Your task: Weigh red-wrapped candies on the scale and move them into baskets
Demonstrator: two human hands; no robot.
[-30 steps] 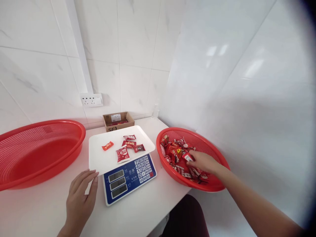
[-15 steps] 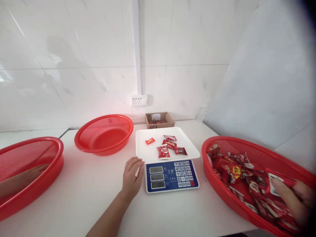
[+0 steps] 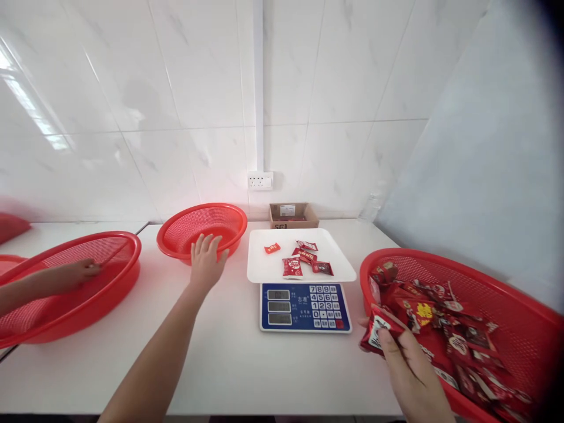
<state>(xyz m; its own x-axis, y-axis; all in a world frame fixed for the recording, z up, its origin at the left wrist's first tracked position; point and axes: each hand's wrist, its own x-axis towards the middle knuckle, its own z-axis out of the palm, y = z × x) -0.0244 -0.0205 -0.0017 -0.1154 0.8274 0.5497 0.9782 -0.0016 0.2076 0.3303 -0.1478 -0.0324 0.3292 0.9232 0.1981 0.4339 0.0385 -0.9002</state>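
Observation:
My right hand (image 3: pixel 412 367) grips a red snack packet (image 3: pixel 379 330) with a white label, held at the near left rim of the red basket (image 3: pixel 369 258) on the right. Inside that basket lie many red wrapped snacks (image 3: pixel 458 341). My left hand (image 3: pixel 205 261) has its fingers spread, with nothing in it, at the near rim of a red mesh basket (image 3: pixel 176 220) at the back. Between my hands stands a digital scale (image 3: pixel 304 308). Its white tray (image 3: pixel 259 267) carries several red packets (image 3: pixel 292 267) and one small orange-red candy (image 3: pixel 272 248).
At the left, another person's hand (image 3: pixel 79 273) reaches into a red basket (image 3: pixel 127 235). A small cardboard box (image 3: pixel 293 225) sits behind the scale against the tiled wall, below a power socket (image 3: pixel 260 180). A clear object (image 3: pixel 371 207) stands in the back right corner.
My right hand has brought the packet from inside the right basket to its left rim. My left hand has left the scale's side for the back basket. The view has shifted left.

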